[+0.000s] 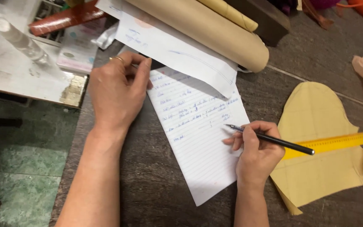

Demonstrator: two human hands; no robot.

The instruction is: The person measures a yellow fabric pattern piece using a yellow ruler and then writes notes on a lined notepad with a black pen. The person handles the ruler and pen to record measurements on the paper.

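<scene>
Nearest us, our right hand [255, 153] pinches a slim black pen [269, 139], tip on the lined sheet [198, 138] lying on the dark table [148, 185]. At the sheet's far corner our left hand [118, 90] presses flat, fingers curled. We judge the sheet light, limp and easily creased, so best pinned at an edge.

Lined sheet [198, 138] on table [156, 185], centre. Left hand [116, 94] on sheet's upper left corner. Right hand [255, 153] on sheet's right edge, pen [269, 139] in it. Fabric piece [320, 122] right of sheet; ruler [341, 142] across fabric. Paper roll [215, 31] behind sheet.
</scene>
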